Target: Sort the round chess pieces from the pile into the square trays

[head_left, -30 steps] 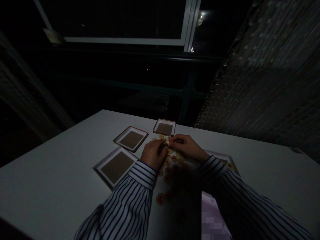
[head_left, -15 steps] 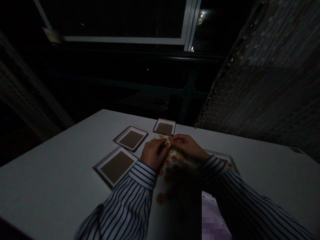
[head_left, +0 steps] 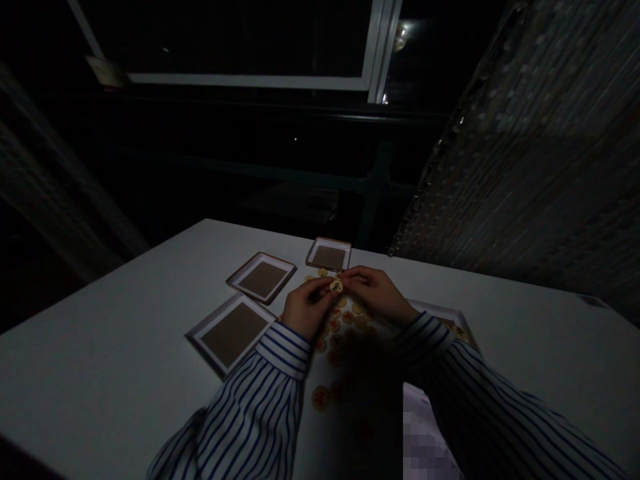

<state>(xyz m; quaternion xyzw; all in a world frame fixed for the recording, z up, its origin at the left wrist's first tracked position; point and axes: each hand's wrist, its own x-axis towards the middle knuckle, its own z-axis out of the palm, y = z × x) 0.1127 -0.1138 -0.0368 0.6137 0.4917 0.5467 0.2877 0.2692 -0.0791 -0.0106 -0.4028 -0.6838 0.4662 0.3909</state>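
Round piece [head_left: 337, 286]: pale, dark-marked, held between the two hands at the tabletop's [head_left: 125, 320] middle; clock directions run from here, 12 pointing away from the wearer.
Left hand [head_left: 305, 309]: fingers clamped on the piece from 9 o'clock.
Right hand [head_left: 376, 293]: fingertips close together at its 3 o'clock edge; whether they grip it, I cannot tell.
Loose pieces [head_left: 348, 317]: scattered around 6 o'clock, several red-marked.
Trays: far tray [head_left: 329, 257] at 12, brown-rimmed tray [head_left: 263, 279] at 9, larger tray [head_left: 235, 333] at 8.
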